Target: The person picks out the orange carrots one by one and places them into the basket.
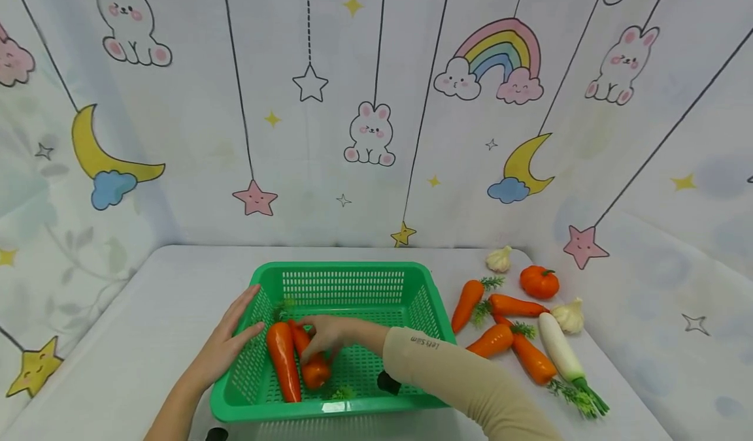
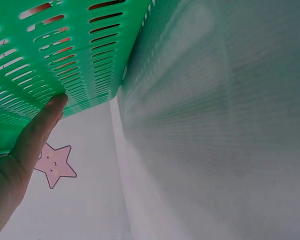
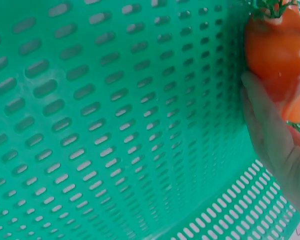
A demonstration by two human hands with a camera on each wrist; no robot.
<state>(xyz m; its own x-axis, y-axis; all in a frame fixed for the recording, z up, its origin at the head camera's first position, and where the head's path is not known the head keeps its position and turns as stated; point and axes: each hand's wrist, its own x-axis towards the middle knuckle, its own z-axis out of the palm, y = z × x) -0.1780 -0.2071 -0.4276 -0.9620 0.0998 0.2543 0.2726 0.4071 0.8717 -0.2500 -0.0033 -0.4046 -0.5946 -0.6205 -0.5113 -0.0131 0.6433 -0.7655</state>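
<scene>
A green plastic basket (image 1: pixel 347 407) with slotted walls stands on the table. Inside its left part lie a large orange carrot (image 1: pixel 284 362) and, right beside it, a second carrot (image 1: pixel 316 370). My right hand (image 1: pixel 332 334) reaches into the basket and grips the second carrot, whose thick end (image 3: pixel 277 55) with green leaves shows in the right wrist view. At the basket's left side my left hand (image 1: pixel 226 343) rests on the rim with its fingers extended. In the left wrist view one straight finger (image 2: pixel 42 125) touches the slotted outer wall.
Right of the basket lie several more carrots (image 1: pixel 532 357), a white radish (image 1: pixel 559 346) with a green top, two garlic bulbs (image 1: pixel 499 259) and an orange-red tomato-like vegetable (image 1: pixel 538 282). White table surface (image 1: pixel 147 336) extends left of the basket. A patterned curtain (image 1: pixel 194 134) hangs behind.
</scene>
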